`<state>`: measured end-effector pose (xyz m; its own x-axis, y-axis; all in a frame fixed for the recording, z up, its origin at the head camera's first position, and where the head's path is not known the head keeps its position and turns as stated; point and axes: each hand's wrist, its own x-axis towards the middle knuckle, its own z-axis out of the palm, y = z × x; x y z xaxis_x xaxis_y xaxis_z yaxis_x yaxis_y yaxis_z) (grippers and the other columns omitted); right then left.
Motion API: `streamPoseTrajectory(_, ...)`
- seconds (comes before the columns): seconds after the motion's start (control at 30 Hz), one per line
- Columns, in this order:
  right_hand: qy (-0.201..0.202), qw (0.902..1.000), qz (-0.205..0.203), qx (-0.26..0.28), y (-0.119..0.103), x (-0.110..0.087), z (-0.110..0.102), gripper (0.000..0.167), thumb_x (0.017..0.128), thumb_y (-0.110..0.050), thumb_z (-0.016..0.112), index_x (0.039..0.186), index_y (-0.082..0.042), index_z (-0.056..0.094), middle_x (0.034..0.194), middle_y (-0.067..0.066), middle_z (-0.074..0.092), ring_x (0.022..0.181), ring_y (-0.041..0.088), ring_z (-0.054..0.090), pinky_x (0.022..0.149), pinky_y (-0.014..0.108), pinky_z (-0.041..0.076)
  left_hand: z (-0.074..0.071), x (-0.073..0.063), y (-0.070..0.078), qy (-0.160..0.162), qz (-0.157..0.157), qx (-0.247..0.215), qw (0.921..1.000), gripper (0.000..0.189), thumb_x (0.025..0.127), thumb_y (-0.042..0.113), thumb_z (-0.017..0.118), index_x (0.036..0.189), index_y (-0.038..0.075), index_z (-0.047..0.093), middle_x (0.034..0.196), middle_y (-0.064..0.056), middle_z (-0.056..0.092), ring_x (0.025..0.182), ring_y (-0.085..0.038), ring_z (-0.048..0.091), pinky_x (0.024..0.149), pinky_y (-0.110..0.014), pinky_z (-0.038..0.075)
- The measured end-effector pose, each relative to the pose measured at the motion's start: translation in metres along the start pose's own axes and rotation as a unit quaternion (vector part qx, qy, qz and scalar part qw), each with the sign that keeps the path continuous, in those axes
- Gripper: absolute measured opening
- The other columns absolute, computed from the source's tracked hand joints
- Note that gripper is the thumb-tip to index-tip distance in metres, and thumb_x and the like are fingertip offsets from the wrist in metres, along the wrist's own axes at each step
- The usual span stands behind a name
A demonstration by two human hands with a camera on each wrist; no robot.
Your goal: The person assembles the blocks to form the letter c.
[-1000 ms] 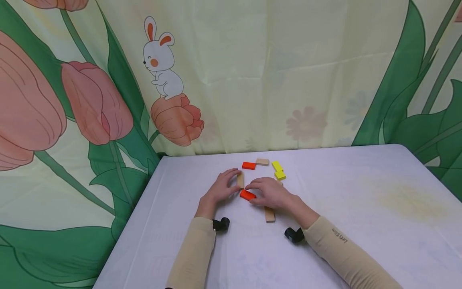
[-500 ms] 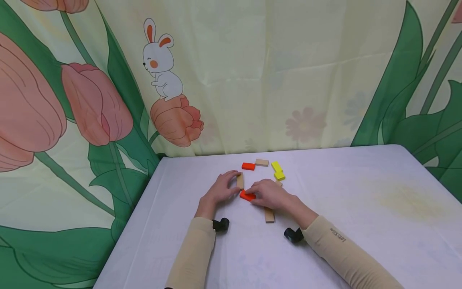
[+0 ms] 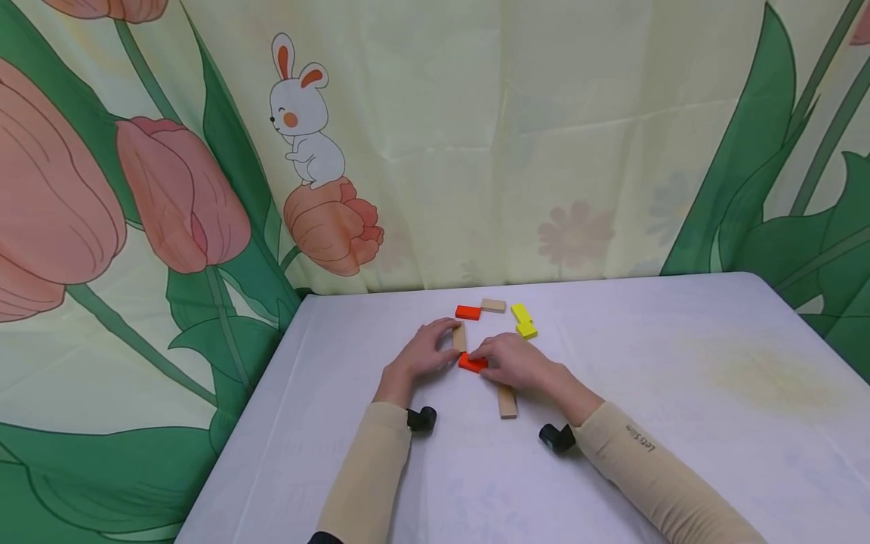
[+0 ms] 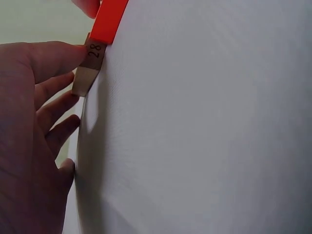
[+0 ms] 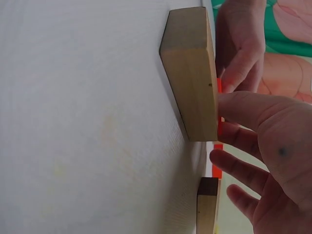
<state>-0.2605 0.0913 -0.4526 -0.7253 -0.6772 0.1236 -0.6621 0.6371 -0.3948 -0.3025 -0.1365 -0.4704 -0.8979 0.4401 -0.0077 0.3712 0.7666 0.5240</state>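
Wide pass for a hand btw yellow blocks point(image 3: 526, 331) & R edge of the worktop point(image 3: 646, 340), plus room from L hand point(image 3: 424, 352) out to L edge. Btw L hand & R hand point(image 3: 518, 363) it's tight: 28-marked wooden block point(image 4: 94, 52) & near red block point(image 3: 469, 364) obstruct. Near wooden block point(image 3: 507, 403) blocks front-edge side, just by R hand; far red block point(image 3: 468, 312) blocks nr far edge.

Pale curtain point(image 3: 442, 151) behind white table point(image 3: 625, 355); printed rabbit point(image 3: 309, 113) atop orange tulip point(image 3: 329, 227).
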Motion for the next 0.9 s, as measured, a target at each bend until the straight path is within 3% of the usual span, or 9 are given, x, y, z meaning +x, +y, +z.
streamPoseTrajectory(0.4, 0.002, 0.9999, 0.005, 0.009, 0.003, -0.001, -0.004, 0.032, 0.092, -0.01, 0.073, 0.123, -0.009, 0.074, 0.111, 0.003, 0.072, 0.105, 0.023, 0.065, 0.095, 0.043, 0.051, 0.004, 0.012, 0.002, -0.007, -0.012, -0.001, 0.9999, 0.06, 0.095, 0.033, 0.064, 0.151, 0.022, 0.047, 0.157, 0.0, 0.042, 0.146, -0.02, 0.032, 0.121, -0.047, 0.017)
streamPoseTrajectory(0.67, 0.006, 1.0, 0.002, 0.001, 0.007, 0.002, -0.004, 0.032, 0.092, -0.011, 0.073, 0.123, -0.009, 0.074, 0.111, 0.004, 0.072, 0.103, 0.023, 0.065, 0.094, 0.043, 0.051, 0.001, 0.014, 0.003, -0.011, -0.005, 0.001, 0.9999, 0.059, 0.096, 0.033, 0.063, 0.151, 0.02, 0.048, 0.157, -0.001, 0.042, 0.146, -0.02, 0.032, 0.122, -0.045, 0.014)
streamPoseTrajectory(0.9, 0.008, 1.0, 0.001, -0.004, 0.008, 0.001, -0.005, 0.031, 0.092, -0.012, 0.073, 0.123, -0.009, 0.074, 0.11, 0.002, 0.072, 0.102, 0.022, 0.065, 0.093, 0.042, 0.051, 0.002, 0.015, 0.003, -0.01, -0.019, 0.002, 0.9998, 0.06, 0.095, 0.034, 0.064, 0.151, 0.023, 0.047, 0.157, 0.0, 0.041, 0.146, -0.02, 0.032, 0.121, -0.047, 0.019)
